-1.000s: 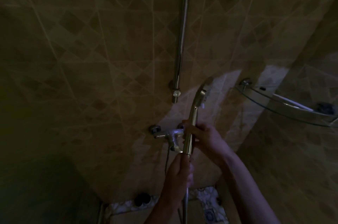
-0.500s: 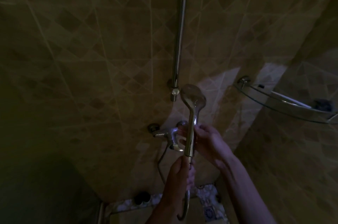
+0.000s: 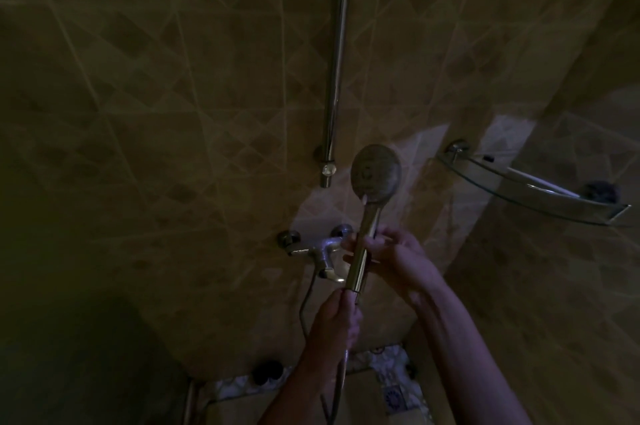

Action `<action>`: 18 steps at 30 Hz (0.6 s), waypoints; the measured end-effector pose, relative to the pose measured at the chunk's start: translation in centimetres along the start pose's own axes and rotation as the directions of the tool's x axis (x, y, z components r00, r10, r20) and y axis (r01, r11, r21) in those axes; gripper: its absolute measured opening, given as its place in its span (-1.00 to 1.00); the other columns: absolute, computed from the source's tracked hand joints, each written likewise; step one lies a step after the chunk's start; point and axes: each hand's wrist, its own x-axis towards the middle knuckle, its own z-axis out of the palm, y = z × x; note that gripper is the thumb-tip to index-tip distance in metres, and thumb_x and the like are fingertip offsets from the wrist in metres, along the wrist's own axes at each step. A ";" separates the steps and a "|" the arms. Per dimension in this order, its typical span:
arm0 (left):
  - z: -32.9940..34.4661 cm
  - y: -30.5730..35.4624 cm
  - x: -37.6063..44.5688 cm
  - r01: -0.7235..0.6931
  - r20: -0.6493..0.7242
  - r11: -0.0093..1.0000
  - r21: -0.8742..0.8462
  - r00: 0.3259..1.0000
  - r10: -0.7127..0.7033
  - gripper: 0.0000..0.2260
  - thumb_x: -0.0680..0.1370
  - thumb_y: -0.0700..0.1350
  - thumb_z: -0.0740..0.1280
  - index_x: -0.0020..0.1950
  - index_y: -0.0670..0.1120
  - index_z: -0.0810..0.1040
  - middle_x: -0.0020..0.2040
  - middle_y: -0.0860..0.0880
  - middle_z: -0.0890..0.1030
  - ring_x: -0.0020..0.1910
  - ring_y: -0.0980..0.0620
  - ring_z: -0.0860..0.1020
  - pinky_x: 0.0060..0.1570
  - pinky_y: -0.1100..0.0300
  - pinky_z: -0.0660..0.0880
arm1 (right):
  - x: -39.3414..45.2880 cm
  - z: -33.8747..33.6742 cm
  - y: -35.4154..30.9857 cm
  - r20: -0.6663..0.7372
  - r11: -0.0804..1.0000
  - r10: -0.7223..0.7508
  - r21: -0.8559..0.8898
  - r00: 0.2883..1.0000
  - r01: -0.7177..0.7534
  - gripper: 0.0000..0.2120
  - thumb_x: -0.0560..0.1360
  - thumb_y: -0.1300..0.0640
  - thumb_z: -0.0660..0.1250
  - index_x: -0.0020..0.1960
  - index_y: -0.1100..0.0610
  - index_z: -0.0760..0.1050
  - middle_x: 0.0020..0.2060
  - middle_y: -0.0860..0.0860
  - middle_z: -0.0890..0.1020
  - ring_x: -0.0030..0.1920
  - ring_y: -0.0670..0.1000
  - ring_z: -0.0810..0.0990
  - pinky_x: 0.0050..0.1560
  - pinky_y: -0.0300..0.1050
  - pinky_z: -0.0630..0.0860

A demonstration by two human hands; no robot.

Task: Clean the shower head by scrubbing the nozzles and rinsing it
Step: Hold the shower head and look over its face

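Lighting: very dim; detail is lost toward the left edge and lower left corner.
Tiled wall (image 3: 173, 112): diamond-pattern tiles, bare across the whole left half, open room in front of it.
Mixer tap (image 3: 322, 249): chrome, fixed to the wall, just left of the hands; its lever points down.
Hose (image 3: 304, 306): runs down from the tap, loops near the bottom edge and rises to the handle's lower end.
Riser rail (image 3: 337, 60): vertical chrome tube from the top edge, ending just above the tap, close beside the head's left rim.
Left hand (image 3: 334, 324): fingers curled around the hose right at the handle's lower end; grip clamped there.
Shower head (image 3: 375, 172): held upright in mid-air before the wall, round nozzle face turned toward the viewer, handle slanting down to the left.
Right hand (image 3: 391, 251): fingers wrapped around the middle of the handle; grip clamped on it.
Glass corner shelf (image 3: 519, 196): curved front edge, mounted right of the head and apart from it; a small dark object sits near its right end.
Floor (image 3: 391, 393): patterned strip visible at the bottom between the forearms.
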 end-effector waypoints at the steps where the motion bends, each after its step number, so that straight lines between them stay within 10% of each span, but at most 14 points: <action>1: 0.0 0.1 0.0 -0.006 0.014 1.000 -0.011 1.000 0.006 -0.77 0.62 0.01 0.17 -0.14 -0.10 0.36 -0.51 0.09 0.35 -0.61 0.21 0.23 -0.59 0.31 0.11 | 0.0 -0.2 -0.1 0.031 0.999 -0.005 0.051 1.000 0.003 -0.83 0.51 0.41 0.21 0.09 0.34 0.46 0.04 0.31 0.61 0.12 0.26 0.61 0.09 0.16 0.59; 12: 0.2 0.4 -0.2 -0.054 -0.014 0.990 0.132 0.998 0.056 -0.76 0.64 -0.08 0.11 -0.20 -0.06 0.40 -0.49 0.09 0.33 -0.58 0.21 0.26 -0.59 0.38 0.18 | -0.3 0.1 0.1 -0.106 0.980 -0.140 -0.159 0.984 0.122 -0.87 0.46 0.34 0.38 0.00 0.28 0.57 -0.22 0.03 0.67 -0.15 -0.03 0.67 -0.02 -0.02 0.60; 18: -0.1 1.2 -0.3 -0.086 0.024 0.992 0.088 0.996 0.084 -0.77 0.65 -0.10 0.12 -0.18 -0.07 0.42 -0.50 0.10 0.34 -0.58 0.22 0.24 -0.60 0.38 0.16 | -0.6 -0.5 -0.3 -0.030 0.985 -0.067 0.157 0.997 0.071 -0.63 0.50 0.45 0.17 0.29 0.28 0.36 0.05 0.27 0.64 0.14 0.23 0.61 0.25 0.24 0.47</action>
